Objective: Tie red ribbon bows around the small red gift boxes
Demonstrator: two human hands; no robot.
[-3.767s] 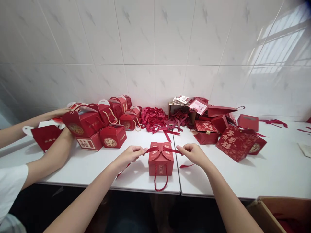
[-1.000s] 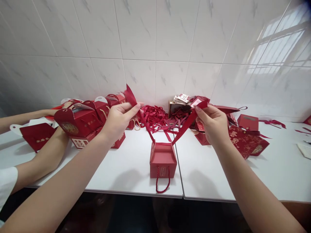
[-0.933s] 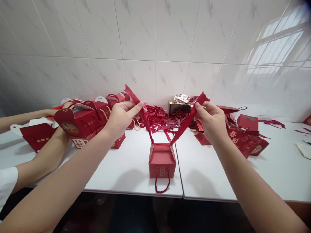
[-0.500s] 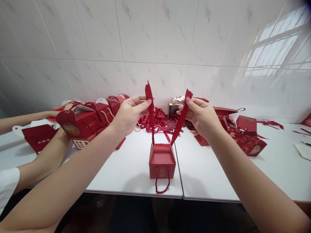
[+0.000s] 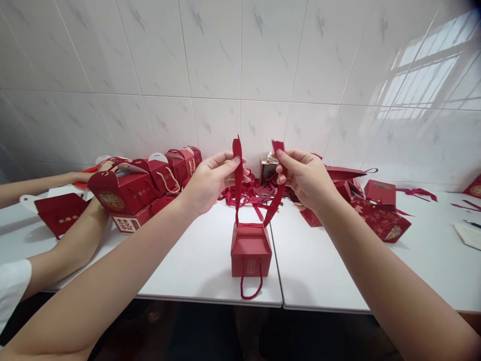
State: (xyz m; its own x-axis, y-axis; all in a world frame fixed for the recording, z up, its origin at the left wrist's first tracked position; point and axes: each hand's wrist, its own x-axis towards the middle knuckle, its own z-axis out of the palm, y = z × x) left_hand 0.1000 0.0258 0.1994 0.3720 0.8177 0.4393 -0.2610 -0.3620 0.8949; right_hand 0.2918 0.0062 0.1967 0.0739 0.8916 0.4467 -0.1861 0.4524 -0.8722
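Note:
A small red box (image 5: 251, 245) stands upright on the white table near its front edge, a twisted red cord handle hanging down its front. Two ends of a red ribbon (image 5: 238, 188) rise from the back of the box top. My left hand (image 5: 214, 181) pinches the left end between thumb and fingers, with the tip sticking up above. The right end is gripped by my right hand (image 5: 302, 175), its tip folding over the thumb. Both hands are above and behind the box, a short gap apart.
Behind the box lies a heap of red ribbons (image 5: 248, 193) by the tiled wall. Red gift boxes (image 5: 124, 193) are stacked on the left, where another person's arms (image 5: 80, 235) reach in. More red boxes (image 5: 383, 218) and a notebook (image 5: 468, 235) are on the right.
Both hands have moved closer together, each still holding its ribbon end. The right ribbon end now bends and hangs slacker. The box has stayed in place.

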